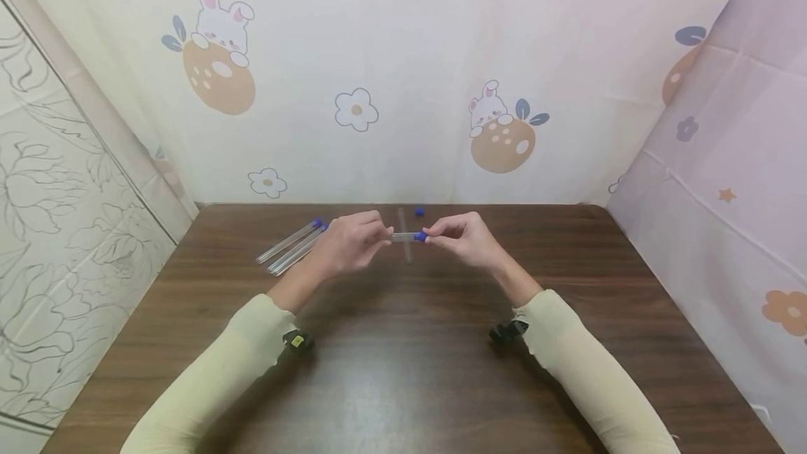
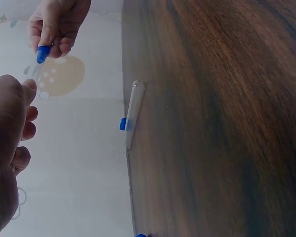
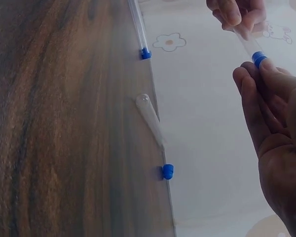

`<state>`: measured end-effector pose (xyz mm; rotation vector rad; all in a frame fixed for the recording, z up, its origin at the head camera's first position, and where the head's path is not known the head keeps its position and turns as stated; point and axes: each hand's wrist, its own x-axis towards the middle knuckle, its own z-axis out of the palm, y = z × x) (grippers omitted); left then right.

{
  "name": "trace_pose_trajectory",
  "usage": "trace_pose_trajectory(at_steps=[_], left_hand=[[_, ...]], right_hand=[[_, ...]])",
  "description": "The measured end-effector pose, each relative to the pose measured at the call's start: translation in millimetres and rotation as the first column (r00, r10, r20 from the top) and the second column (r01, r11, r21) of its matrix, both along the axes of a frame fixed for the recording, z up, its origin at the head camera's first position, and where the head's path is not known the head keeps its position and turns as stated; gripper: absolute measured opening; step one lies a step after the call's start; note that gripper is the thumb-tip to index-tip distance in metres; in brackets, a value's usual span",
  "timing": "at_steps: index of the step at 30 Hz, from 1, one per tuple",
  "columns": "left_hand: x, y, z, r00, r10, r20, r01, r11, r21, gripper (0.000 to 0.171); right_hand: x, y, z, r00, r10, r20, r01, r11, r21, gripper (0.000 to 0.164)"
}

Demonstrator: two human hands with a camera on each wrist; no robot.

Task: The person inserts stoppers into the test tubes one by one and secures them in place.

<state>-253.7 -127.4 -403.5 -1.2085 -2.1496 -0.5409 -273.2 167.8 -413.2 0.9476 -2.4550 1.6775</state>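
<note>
Between my two hands a clear test tube point(image 1: 403, 237) is held sideways above the table. My left hand point(image 1: 356, 242) grips the tube's body, hiding much of it. With thumb and fingertips my right hand point(image 1: 469, 240) pinches the blue stopper point(image 3: 259, 59) at the tube's right end; the stopper sits at the tube's mouth. Beneath them an uncapped test tube point(image 3: 150, 118) lies on the table, and a loose blue stopper point(image 3: 168, 172) rests beside it near the back edge.
Left of my left hand, several clear tubes point(image 1: 286, 242) with blue stoppers lie on the brown wooden table point(image 1: 391, 356). A printed curtain point(image 1: 410, 54) hangs behind the table's back edge. Dark wrist devices point(image 1: 508, 332) show at both sleeves.
</note>
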Motion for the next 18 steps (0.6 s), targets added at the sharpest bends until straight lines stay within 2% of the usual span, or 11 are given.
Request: trace_pose_trajectory(at_steps=[7, 18], left_hand=[[0.0, -2, -4.8, 1.0, 0.017, -0.01, -0.016, 1.0, 0.021, 0.016], [-0.2, -4, -11.6, 0.999, 0.042, 0.033, -0.043, 0.998, 0.034, 0.019]], right_hand=[[-0.9, -2, -0.2, 1.0, 0.014, -0.004, -0.014, 1.0, 0.001, 0.014], [-2.5, -4, -3.6, 1.0, 0.001, 0.023, -0.001, 1.0, 0.012, 0.014]])
